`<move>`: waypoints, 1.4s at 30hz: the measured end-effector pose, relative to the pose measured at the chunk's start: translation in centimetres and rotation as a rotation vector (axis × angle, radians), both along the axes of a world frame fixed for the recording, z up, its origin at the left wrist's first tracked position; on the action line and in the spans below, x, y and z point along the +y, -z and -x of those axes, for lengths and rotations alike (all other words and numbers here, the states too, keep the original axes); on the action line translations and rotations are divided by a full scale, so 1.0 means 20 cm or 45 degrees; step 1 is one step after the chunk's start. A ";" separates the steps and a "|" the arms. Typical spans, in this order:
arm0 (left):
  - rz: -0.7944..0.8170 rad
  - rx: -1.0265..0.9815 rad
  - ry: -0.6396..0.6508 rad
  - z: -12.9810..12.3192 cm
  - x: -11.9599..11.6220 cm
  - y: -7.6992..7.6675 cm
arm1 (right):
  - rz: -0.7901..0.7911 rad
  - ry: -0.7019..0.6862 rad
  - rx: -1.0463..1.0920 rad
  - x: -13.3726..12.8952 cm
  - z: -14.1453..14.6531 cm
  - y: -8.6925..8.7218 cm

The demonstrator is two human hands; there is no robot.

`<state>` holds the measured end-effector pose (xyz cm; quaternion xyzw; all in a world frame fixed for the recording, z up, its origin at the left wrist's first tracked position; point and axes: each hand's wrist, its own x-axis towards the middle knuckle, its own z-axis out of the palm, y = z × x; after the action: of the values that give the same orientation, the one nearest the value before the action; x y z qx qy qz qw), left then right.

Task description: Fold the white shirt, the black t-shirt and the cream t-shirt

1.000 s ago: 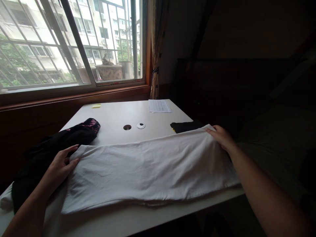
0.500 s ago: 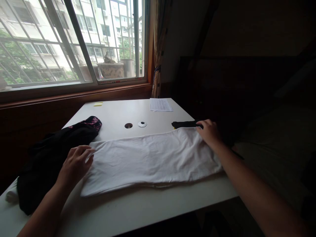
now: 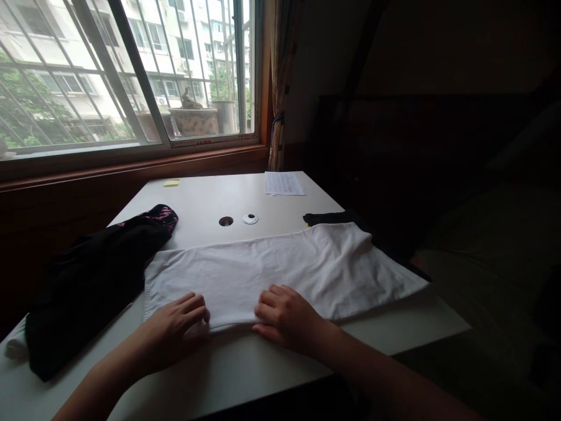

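A white cloth [image 3: 263, 269], long and folded, lies across the table with wrinkles toward its right end and a pointed corner at the far right. My left hand [image 3: 179, 327] is at its near edge, left of the middle, with fingers curled onto the fabric. At the same near edge, farther right, my right hand [image 3: 284, 318] has its fingers bent over the cloth and its thumb below the edge. Both hands pinch the fabric's near edge.
Black clothing [image 3: 96, 275] with pink lettering lies on the white table [image 3: 197, 202] at the left. Another black item [image 3: 328, 218] sits behind the cloth. Papers [image 3: 284, 183], a yellow note [image 3: 171, 182], a round hole and a white disc [image 3: 250, 218] are farther back.
Both hands have moved to the cloth's near edge, the right one from the far right corner. The cloth's right end now spreads out to a point, and its left end is shifted.
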<state>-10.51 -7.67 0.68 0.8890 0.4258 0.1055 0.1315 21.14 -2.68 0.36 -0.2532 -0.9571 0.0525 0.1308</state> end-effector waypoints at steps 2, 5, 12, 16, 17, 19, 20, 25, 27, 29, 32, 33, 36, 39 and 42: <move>-0.043 0.014 -0.027 0.06 -0.03 0.01 | -0.048 -0.002 -0.049 0.00 0.04 0.00; -0.084 -0.025 -0.092 0.17 -0.07 0.02 | -0.075 0.025 -0.025 0.02 0.04 0.00; -0.128 -0.090 -0.292 0.43 -0.20 0.03 | 0.031 0.073 0.143 0.01 0.03 0.00; -0.151 -0.054 -0.296 0.49 -0.26 -0.01 | 0.096 0.118 0.292 0.01 0.05 -0.01; -0.154 -0.040 -0.294 0.48 -0.26 -0.01 | 0.099 0.132 0.327 0.02 0.05 -0.01; -0.167 -0.022 -0.285 0.47 -0.27 -0.02 | 0.086 0.151 0.380 0.03 0.06 -0.02; -0.179 -0.021 -0.276 0.45 -0.27 -0.02 | 0.077 0.154 0.395 0.03 0.06 -0.03; -0.220 0.029 -0.257 0.37 -0.26 -0.01 | 0.039 0.146 0.384 0.03 0.06 -0.04; -0.235 0.082 -0.243 0.35 -0.25 -0.02 | 0.003 0.133 0.337 0.02 0.06 -0.04; -0.300 0.108 -0.226 0.34 -0.25 -0.03 | -0.044 0.123 0.254 0.00 0.05 -0.03; -0.458 0.101 -0.201 0.33 -0.27 -0.03 | -0.089 0.123 0.090 -0.03 0.05 0.00; -0.501 0.102 -0.194 0.33 -0.27 -0.02 | -0.093 0.126 0.036 -0.04 0.06 0.01; -0.565 0.117 -0.179 0.33 -0.29 0.02 | -0.069 0.128 -0.088 -0.07 0.07 0.02; -0.554 0.114 -0.167 0.34 -0.30 0.07 | -0.006 0.103 -0.137 -0.08 0.08 0.00; -0.494 0.093 -0.193 0.35 -0.31 0.07 | 0.070 0.089 -0.098 -0.07 0.07 -0.01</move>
<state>-17.59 -13.85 -0.81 0.8664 0.4676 0.1627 -0.0659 19.74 -4.12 0.65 -0.2920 -0.9501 0.0646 0.0885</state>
